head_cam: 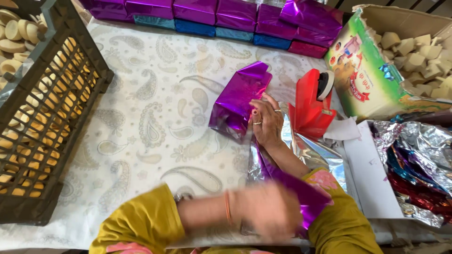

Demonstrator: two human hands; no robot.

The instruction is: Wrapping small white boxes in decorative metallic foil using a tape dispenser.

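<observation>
A package wrapped in purple foil lies on the paisley cloth. My right hand, with rings on its fingers, presses on the package's near end, where the foil is folded. My left hand is blurred by motion. It crosses low in front of me, over a loose purple and silver foil sheet that runs from under the package toward my body. The blur hides whether this hand grips the sheet. Both arms wear yellow sleeves, and the left wrist carries a bangle.
A dark plastic crate of pale round pieces stands at left. Wrapped purple, blue and red packages line the far edge. A red tape dispenser sits beside my right hand. A cardboard box of pale blocks and crumpled foil sheets are at right.
</observation>
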